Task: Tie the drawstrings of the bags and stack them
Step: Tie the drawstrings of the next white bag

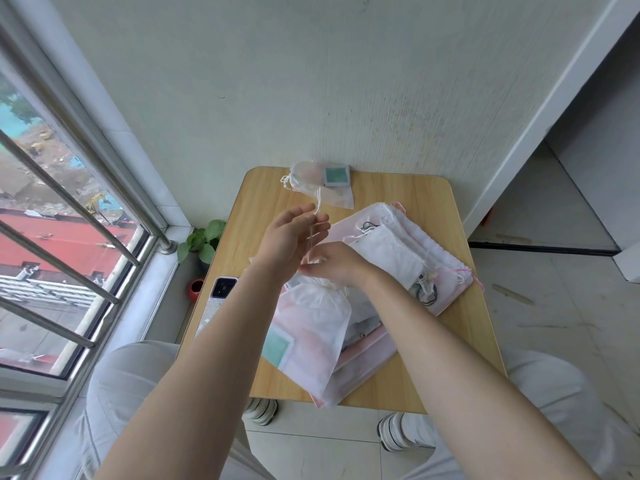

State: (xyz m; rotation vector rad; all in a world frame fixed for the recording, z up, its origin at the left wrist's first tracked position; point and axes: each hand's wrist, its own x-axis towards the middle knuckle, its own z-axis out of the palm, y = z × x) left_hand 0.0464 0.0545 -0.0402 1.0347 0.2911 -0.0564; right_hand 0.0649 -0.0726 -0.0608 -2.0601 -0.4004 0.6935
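Nearest: a white drawstring bag [311,327] with a teal square showing through is seen lying on the wooden table [408,386], on top of flat pink-edged bags at the near edge. A phone [221,289] is seen face down at the table's left side.

Mid: the bag's gathered neck is covered by the right hand [337,263], fingers curled at the cord base; exact grip cannot be told. The left hand [292,233] is raised above it, fingers extended and relaxed, with the white drawstring [316,223] run up along the fingertips; a pinch cannot be confirmed.

Right of the hands: a pile of untied bags [401,254] is spread flat.

Far edge: one tied bag [311,183] is placed by the wall.
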